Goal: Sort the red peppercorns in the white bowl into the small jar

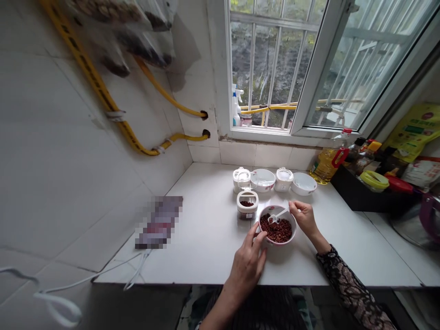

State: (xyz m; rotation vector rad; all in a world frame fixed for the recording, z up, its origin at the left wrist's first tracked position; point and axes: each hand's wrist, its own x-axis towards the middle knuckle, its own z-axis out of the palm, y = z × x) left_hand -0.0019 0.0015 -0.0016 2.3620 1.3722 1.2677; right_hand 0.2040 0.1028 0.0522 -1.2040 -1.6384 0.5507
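Note:
A white bowl (294, 234) with a pink rim holds dark red dried grains (279, 230) that look like Sichuan peppercorns. My left hand (248, 256) steadies the bowl, its fingers on the near left rim. Between the fingertips of my right hand (304, 217) is the handle of a small white spoon (277, 216). The spoon's scoop end is over the grains inside the bowl, with what seem to be a few grains in it. Just behind and left of the bowl stands a clear jar (247, 211) with a cream rim, partly filled with similar dark red grains.
Along the back stand two white-lidded jars (284, 179) and two white bowls (304, 184). An oil bottle (328, 160) and a black box (355, 192) of condiments are at the right. A blurred object (160, 223) with a white cable (136, 270) lies left.

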